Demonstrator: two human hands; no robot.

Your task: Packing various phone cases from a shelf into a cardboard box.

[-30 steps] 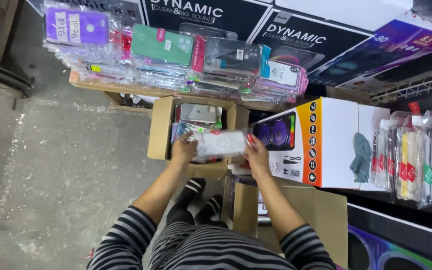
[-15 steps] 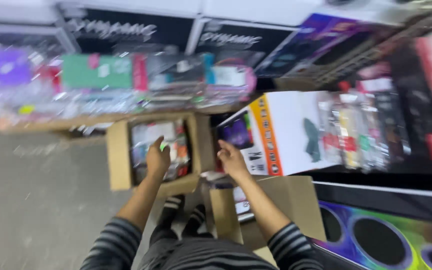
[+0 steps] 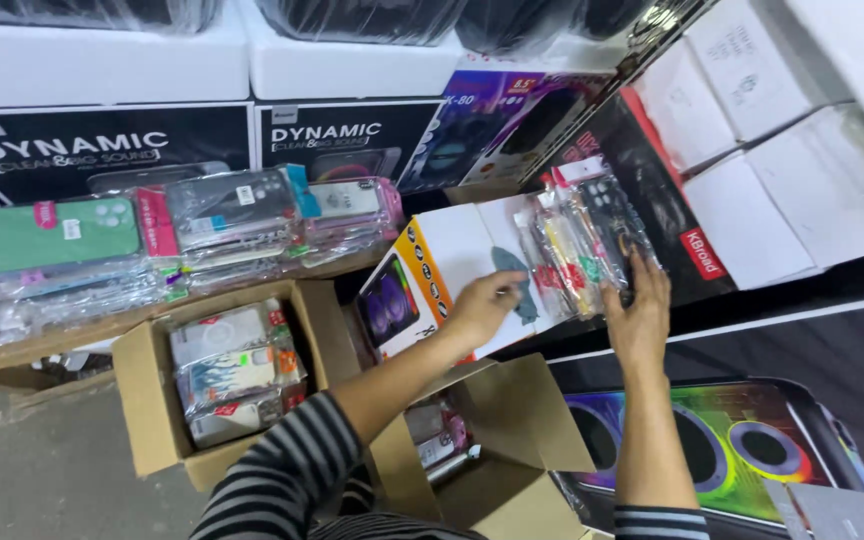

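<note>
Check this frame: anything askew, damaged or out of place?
Nothing damaged or spilled. The row of packaged phone cases on the white speaker box leans over rather than standing straight, with the right hand against its end and the left hand at its front. The open carton looks tidy.

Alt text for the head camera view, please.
Both hands reach to a row of clear-bagged phone cases standing on a white speaker box: left hand at its near end, right hand at its far end. Open cardboard boxes sit below.
</note>
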